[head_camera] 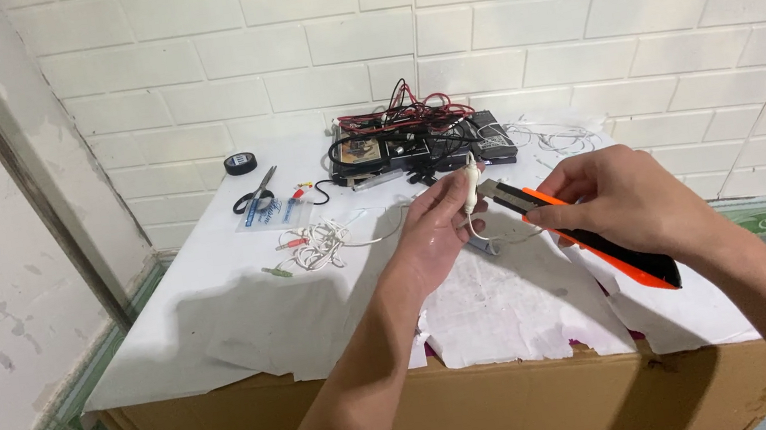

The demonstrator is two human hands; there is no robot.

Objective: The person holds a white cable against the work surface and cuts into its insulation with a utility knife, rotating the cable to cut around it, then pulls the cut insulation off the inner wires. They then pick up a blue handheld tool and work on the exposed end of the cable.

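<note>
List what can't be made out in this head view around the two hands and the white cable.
- Knife blade tip: too small, where the orange utility knife meets the white cable.
- Right hand: its palm and fingertips, turned away, hide the grip.
- Left hand: its fingers cover part of the cable.
- Black devices: tangled wires hide details.
- Cardboard box: cut off by the bottom edge.

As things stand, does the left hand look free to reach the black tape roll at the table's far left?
Probably not straight away: the left hand is pinching a white cable piece. The path to the tape roll looks open, with only scissors near it.
</note>
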